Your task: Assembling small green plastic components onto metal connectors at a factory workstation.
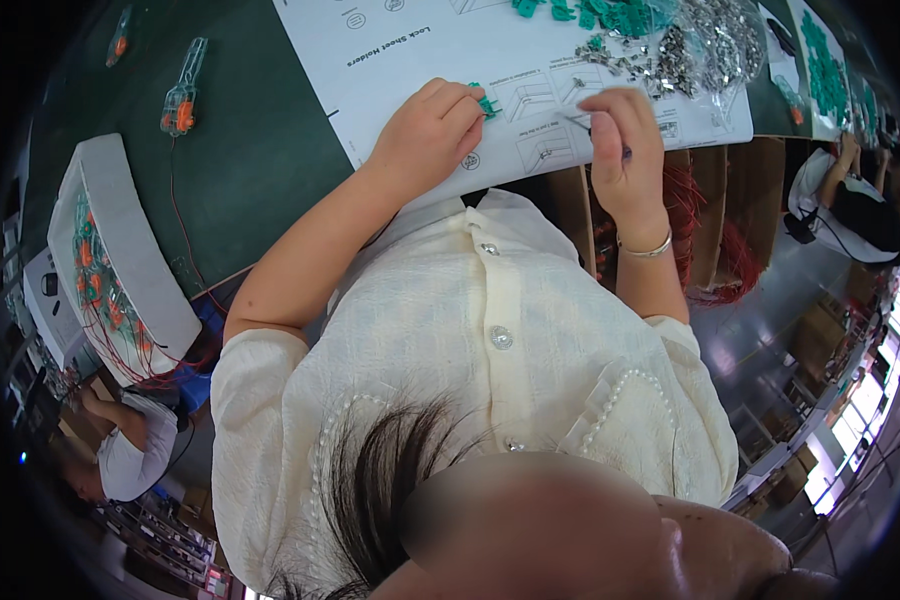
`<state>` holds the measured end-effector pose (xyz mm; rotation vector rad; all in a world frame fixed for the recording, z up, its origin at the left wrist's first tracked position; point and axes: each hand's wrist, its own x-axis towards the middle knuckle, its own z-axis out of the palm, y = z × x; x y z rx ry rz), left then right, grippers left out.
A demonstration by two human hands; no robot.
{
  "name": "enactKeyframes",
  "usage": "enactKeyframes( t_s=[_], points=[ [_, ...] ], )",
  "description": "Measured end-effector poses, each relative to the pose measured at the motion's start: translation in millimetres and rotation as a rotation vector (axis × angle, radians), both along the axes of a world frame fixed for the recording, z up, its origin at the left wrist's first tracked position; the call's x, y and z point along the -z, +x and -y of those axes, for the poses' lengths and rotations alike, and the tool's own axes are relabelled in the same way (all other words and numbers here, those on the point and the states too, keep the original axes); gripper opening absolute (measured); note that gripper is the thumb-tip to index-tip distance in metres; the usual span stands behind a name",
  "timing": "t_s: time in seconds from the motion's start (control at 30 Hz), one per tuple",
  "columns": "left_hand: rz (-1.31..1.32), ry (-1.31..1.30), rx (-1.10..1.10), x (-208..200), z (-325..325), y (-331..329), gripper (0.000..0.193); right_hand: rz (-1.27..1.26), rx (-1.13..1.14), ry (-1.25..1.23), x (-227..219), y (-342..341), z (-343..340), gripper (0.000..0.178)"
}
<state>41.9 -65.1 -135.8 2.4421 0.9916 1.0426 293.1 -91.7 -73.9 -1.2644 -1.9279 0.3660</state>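
I find the left hand (428, 130) curled over a small green plastic clip (486, 104), fingers closed round it with only its tip showing past the knuckles. The clip sits just above the large white printed instruction sheet (410, 50) that covers the far part of the dark green table (240, 150).

The right hand (625, 135) is raised beside it, thumb and forefinger pinched shut on a thin dark metal pin or tool (582, 127) whose tip points toward the clip. The two hands are near each other but apart.

In my judgement the clip is very light, stiff and small enough to slip or flick away; it is best held by its flat sides, leaving the working end exposed as it is now. The pin looks rigid and slender, best held close to the tip for control.

Both wrists are bent downward, forearms coming in from below. A thin metal bracelet (650, 248) circles the right wrist.

Beyond the hands lie a heap of small shiny metal parts in clear bags (705, 45) and a pile of further green plastic pieces (620, 15). A white tray of orange-and-green wired parts (120, 260) stands well to the left.
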Motion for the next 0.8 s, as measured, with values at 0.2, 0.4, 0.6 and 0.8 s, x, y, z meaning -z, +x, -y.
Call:
enactKeyframes(
  t_s=[0.2,0.4,0.6,0.8],
  points=[
    [0.02,-0.031,0.032,-1,3,-1,0.017,-0.206,0.049,-0.219,27,-10,42,0.009],
    [0.023,-0.029,0.019,0,5,0,0.017,-0.153,-0.103,0.134,74,-44,44,0.024],
    [0.018,-0.053,0.009,-1,5,0,0.016,-0.026,-0.149,0.252,93,-43,42,0.021],
    [0.031,-0.044,0.012,0,4,-1,0.016,0.139,-0.12,0.207,83,-37,46,0.013]
  ],
)
